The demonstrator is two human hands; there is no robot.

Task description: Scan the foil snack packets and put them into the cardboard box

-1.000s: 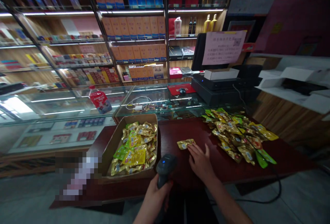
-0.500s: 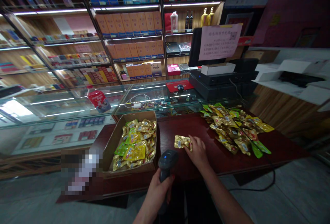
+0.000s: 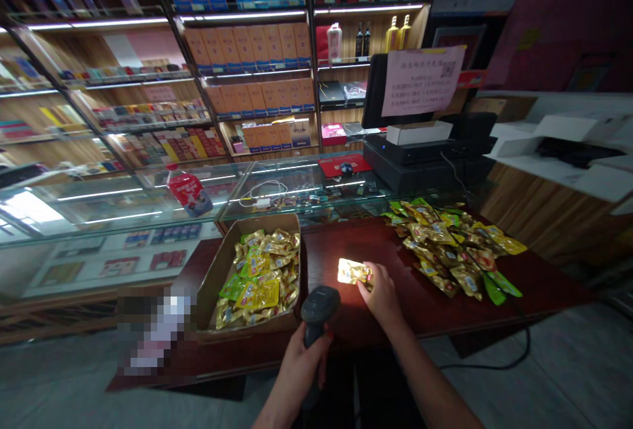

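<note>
The right hand (image 3: 383,295) pinches the packet (image 3: 351,271), likely light and slick, by its best-held end; the left hand (image 3: 302,362) wraps the scanner (image 3: 320,304).

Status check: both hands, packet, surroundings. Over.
Left hand gripping scanner. Right hand holding gold packet, brightly lit. Open carton to the left, packet pile to the right.

One head-worn camera gives the view, facing forward and far enough down to see the left hand (image 3: 301,358) and right hand (image 3: 381,294) from above and behind, low in the frame and near the lens. Its wide field takes in the table (image 3: 329,236) around both hands and the counter (image 3: 133,203) beyond them. Shelves (image 3: 262,74) stand farther off, ahead of the hands; floor (image 3: 568,373) shows low to either side.
</note>
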